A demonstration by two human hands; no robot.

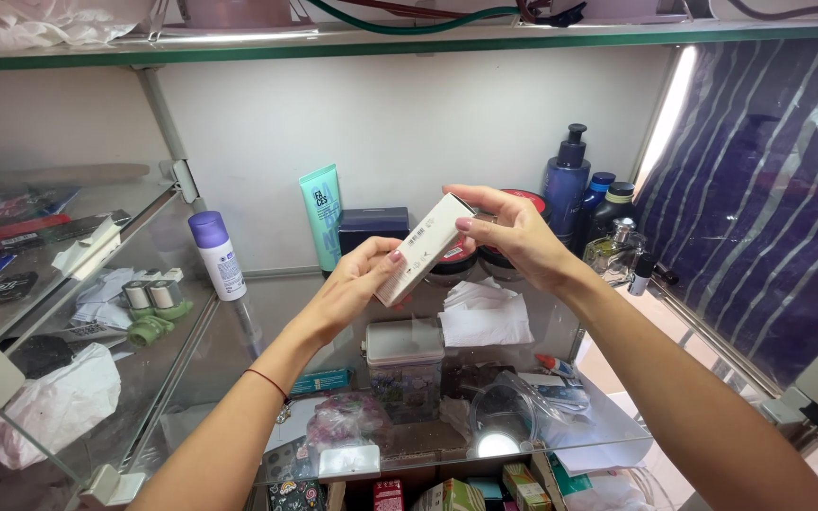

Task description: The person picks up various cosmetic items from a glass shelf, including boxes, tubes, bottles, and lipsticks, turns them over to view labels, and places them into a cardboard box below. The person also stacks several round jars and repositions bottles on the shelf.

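Held item: a long, slim white box (425, 249), tilted, its upper end leaning to the right and away, held in mid-air above a glass shelf (267, 331).
Left hand: the left hand (357, 284) grips the lower end of the white box, fingers curled around it from the left; a thin red cord circles the wrist.
Right hand: the right hand (511, 232) pinches the upper end of the white box, thumb under and fingers over the top.
Far wall: a plain white panel behind the shelf.
Far left of the hands: a white spray can with a purple cap (217, 255) stands upright on the glass shelf.
Behind the box: a teal tube (323, 216) stands on its cap just beside a dark blue carton (372, 227).
Far right: a tall blue pump bottle (567, 183), darker bottles beside it, and a clear glass perfume bottle (615, 251) close by.
Below the hands: a small clear plastic container with a lid (404, 364), crumpled white tissue (483, 317) to its right.
Left side: a second glass shelf with papers and a small green object (151, 328).
Right edge: a dark purple striped cloth (769, 189) hanging down.
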